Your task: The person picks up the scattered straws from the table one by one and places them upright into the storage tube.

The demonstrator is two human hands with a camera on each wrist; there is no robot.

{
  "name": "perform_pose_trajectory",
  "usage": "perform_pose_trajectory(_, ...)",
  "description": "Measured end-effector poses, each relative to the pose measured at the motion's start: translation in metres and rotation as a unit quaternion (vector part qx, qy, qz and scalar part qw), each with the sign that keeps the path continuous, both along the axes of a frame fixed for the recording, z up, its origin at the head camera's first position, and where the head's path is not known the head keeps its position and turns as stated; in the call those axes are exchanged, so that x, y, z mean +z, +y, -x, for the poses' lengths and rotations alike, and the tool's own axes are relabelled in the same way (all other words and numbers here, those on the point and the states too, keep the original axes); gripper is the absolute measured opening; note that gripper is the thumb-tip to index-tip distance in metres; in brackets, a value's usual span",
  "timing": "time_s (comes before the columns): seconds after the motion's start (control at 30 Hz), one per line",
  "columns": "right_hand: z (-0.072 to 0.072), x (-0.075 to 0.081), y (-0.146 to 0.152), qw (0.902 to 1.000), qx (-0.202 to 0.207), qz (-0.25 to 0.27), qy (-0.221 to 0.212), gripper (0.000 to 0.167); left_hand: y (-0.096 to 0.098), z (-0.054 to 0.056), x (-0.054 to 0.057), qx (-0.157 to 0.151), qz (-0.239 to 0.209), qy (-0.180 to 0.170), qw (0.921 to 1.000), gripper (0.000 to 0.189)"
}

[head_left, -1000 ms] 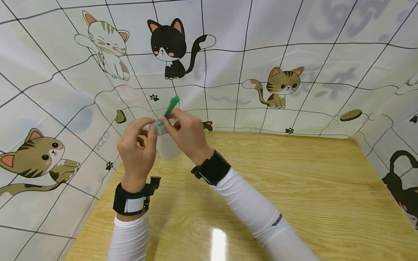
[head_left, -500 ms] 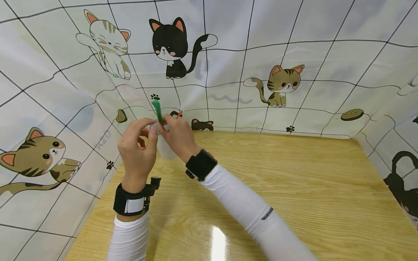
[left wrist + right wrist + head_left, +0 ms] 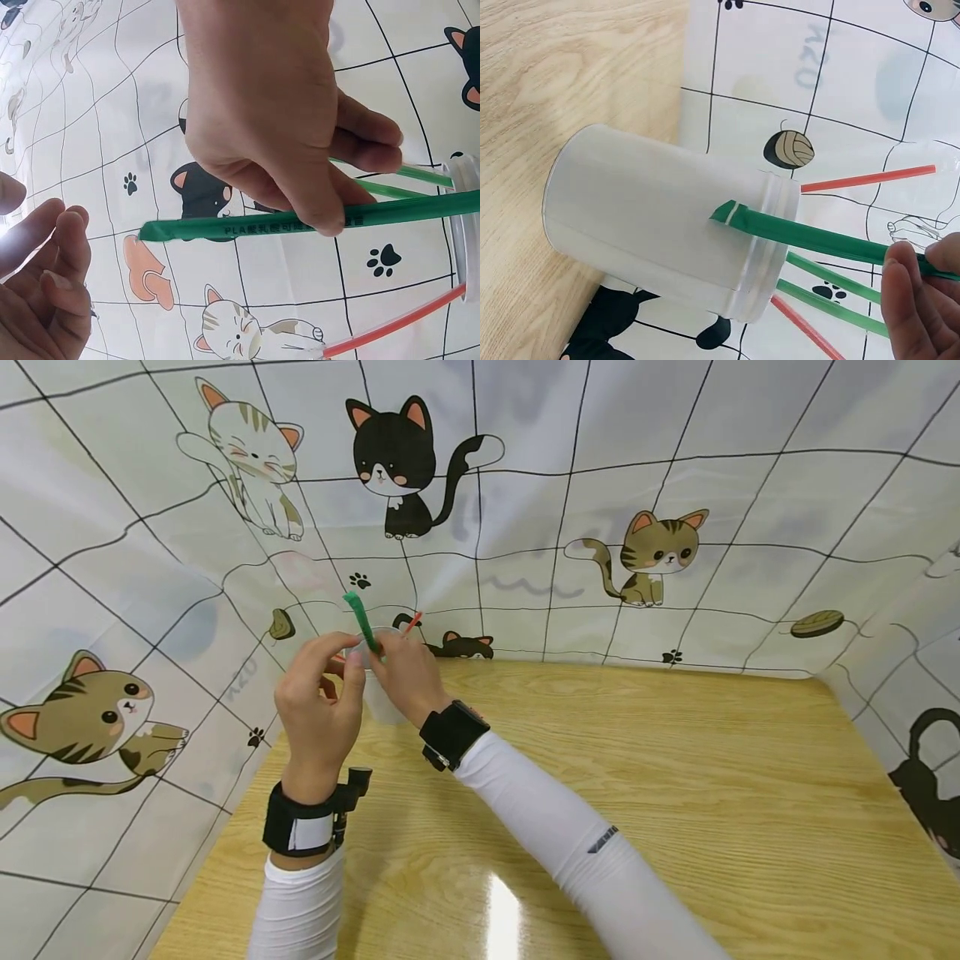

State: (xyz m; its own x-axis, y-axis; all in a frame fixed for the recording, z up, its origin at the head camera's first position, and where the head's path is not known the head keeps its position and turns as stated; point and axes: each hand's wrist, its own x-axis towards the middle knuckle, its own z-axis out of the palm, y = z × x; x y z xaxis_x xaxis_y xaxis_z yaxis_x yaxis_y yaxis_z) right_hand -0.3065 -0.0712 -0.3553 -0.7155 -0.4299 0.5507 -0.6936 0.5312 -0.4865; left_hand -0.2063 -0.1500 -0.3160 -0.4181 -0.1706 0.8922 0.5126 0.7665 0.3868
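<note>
A dark green straw (image 3: 360, 620) with print along it is pinched by my right hand (image 3: 408, 675) between thumb and fingers. In the right wrist view the straw's pointed end (image 3: 726, 213) lies across the front of a whitish plastic cup (image 3: 652, 217), near its rim. Several thinner straws stand in that cup, among them light green straws (image 3: 829, 304) and a red straw (image 3: 870, 178). My left hand (image 3: 318, 697) is raised to the left of the cup, thumb and fingers bent and apart. Nothing shows between the left fingertips (image 3: 71, 221) in the left wrist view.
A wooden table (image 3: 637, 793) carries the cup near its back left corner. Fabric with grid lines and cartoon cats (image 3: 397, 452) hangs close behind the cup and along both sides.
My right hand has moved left and slightly down, and the green straw has swung from leaning right to leaning left. A red straw has come into sight behind it. The left hand stays put.
</note>
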Motion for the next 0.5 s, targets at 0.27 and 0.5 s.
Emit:
perform_pose_trajectory(0.27,0.002,0.007,0.001,0.9986,0.011,0.047,0.021,0.016,-0.002,0.001,-0.001,-0.001,-0.001,0.005,1.0000,0.027)
perform_pose_trajectory(0.5,0.003,0.015,0.001,0.9967,0.016,0.075,0.027,0.015,-0.005,0.000,-0.002,0.008,0.002,-0.002,1.0000,0.029)
